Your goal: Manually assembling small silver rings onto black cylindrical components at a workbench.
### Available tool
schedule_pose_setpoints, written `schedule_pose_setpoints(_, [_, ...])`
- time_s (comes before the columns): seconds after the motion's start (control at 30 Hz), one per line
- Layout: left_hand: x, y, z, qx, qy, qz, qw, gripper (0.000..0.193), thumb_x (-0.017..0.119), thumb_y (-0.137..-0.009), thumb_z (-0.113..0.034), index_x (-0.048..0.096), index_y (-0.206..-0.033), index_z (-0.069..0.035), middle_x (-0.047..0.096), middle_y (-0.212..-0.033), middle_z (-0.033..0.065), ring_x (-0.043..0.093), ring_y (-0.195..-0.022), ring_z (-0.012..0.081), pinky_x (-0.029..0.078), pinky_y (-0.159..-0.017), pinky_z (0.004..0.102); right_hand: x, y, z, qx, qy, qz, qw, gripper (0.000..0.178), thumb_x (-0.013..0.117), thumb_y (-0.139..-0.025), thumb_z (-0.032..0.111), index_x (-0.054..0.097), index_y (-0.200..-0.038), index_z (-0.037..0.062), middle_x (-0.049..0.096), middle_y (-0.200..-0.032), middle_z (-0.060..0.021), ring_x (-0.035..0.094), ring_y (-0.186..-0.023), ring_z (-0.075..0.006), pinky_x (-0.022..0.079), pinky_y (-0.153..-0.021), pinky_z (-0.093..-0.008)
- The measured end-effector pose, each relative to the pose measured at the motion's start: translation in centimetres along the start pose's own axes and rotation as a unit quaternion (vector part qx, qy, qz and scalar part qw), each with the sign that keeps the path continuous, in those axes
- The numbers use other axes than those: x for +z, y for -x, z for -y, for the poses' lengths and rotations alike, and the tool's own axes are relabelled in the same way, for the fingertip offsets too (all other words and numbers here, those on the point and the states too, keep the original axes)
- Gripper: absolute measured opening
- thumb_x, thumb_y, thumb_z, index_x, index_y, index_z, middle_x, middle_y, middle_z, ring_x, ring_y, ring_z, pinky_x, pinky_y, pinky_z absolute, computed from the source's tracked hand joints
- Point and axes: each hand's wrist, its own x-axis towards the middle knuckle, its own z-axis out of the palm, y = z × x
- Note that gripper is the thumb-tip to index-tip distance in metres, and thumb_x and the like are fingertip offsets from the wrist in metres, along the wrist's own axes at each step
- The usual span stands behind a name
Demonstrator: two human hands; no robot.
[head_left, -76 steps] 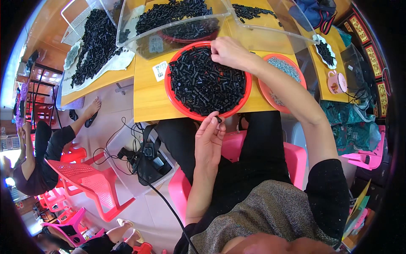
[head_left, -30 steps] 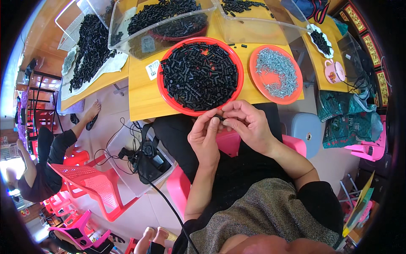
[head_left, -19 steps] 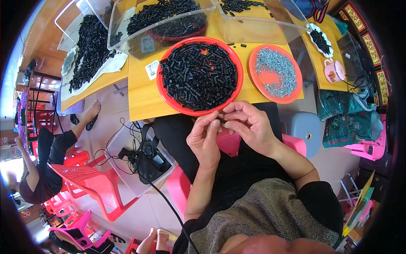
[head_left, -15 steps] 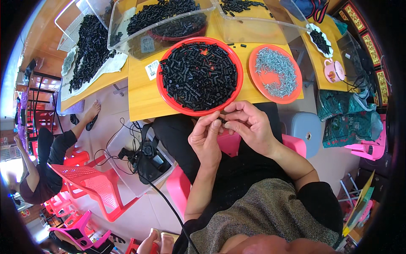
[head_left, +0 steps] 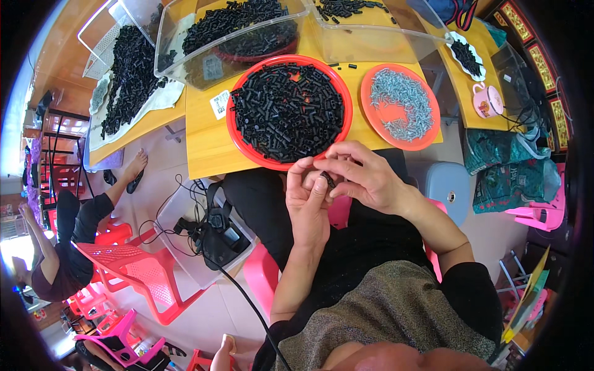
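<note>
Left hand (head_left: pixel 307 207) and right hand (head_left: pixel 362 176) pinch together on one small black part (head_left: pixel 328 181), held near the red tray (head_left: pixel 236 133) of like parts, presumably for short reach.

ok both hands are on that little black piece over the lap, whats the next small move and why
Probably finish fitting the small black piece right there: the left hand and right hand pinch it together just below the red tray of black parts. Whether a screw from the orange plate of screws is in it cannot be told.
</note>
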Motion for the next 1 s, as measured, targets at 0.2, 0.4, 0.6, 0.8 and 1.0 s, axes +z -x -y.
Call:
schedule_pose_setpoints(0.2, [0.3, -0.1, 0.3, -0.070, 0.038, 0.014, 0.997, 0.023, 0.051, -0.095, -0.013, 0.050, -0.116, -0.006, 0.059, -0.103, 0.0022, 0.058, -0.088, 0.0101, 0.048, -0.078, 0.0227, -0.1, 0.2, -0.3, -0.023, 0.003, 0.016, 1.000, 0.041, 0.072, -0.071, 0.012, 0.056, -0.107, 0.0023, 0.050, -0.113, -0.0109, 0.056, -0.096, -0.0284, 0.049, -0.079, -0.0359])
schedule_pose_setpoints(0.4, [0.4, -0.1, 0.0, -0.159, -0.014, 0.036, 0.986, 0.017, 0.051, -0.095, -0.018, 0.060, -0.089, -0.005, 0.058, -0.083, -0.0021, 0.050, -0.071, 0.0044, 0.041, -0.065, 0.0193, -0.7, 0.5, -0.4, -0.029, 0.029, 0.016, 0.999, 0.041, 0.073, -0.070, 0.013, 0.055, -0.106, 0.0028, 0.052, -0.109, -0.0105, 0.056, -0.096, -0.0280, 0.048, -0.079, -0.0363])
schedule_pose_setpoints(0.6, [-0.1, -0.3, 0.0, -0.100, -0.091, 0.092, 0.986, 0.017, 0.054, -0.093, -0.013, 0.063, -0.086, -0.002, 0.058, -0.083, -0.0003, 0.052, -0.074, 0.0069, 0.042, -0.070, 0.0215, -3.8, -1.5, 0.4, -0.103, 0.208, 0.126, 0.965, 0.030, 0.068, -0.077, 0.028, 0.056, -0.093, 0.0064, 0.054, -0.091, -0.0059, 0.057, -0.083, -0.0217, 0.046, -0.070, -0.0349])
schedule_pose_setpoints(0.8, [0.3, 0.2, 0.0, -0.139, -0.124, 0.100, 0.977, 0.017, 0.056, -0.091, -0.014, 0.064, -0.086, 0.000, 0.060, -0.082, 0.0005, 0.052, -0.074, 0.0079, 0.042, -0.070, 0.0231, -5.2, -3.7, 1.2, -0.122, 0.253, 0.342, 0.897, 0.035, 0.061, -0.081, 0.037, 0.051, -0.078, 0.0038, 0.055, -0.070, -0.0107, 0.061, -0.062, -0.0267, 0.048, -0.055, -0.0374])
schedule_pose_setpoints(1.0, [-0.3, 0.1, 0.0, -0.167, -0.080, 0.127, 0.975, 0.018, 0.058, -0.091, -0.017, 0.064, -0.089, 0.000, 0.060, -0.082, 0.0003, 0.050, -0.072, 0.0074, 0.041, -0.068, 0.0223, -5.3, -3.8, 1.5, -0.110, 0.230, 0.348, 0.902, 0.035, 0.060, -0.080, 0.034, 0.049, -0.073, 0.0009, 0.056, -0.056, -0.0131, 0.058, -0.050, -0.0301, 0.046, -0.047, -0.0403])
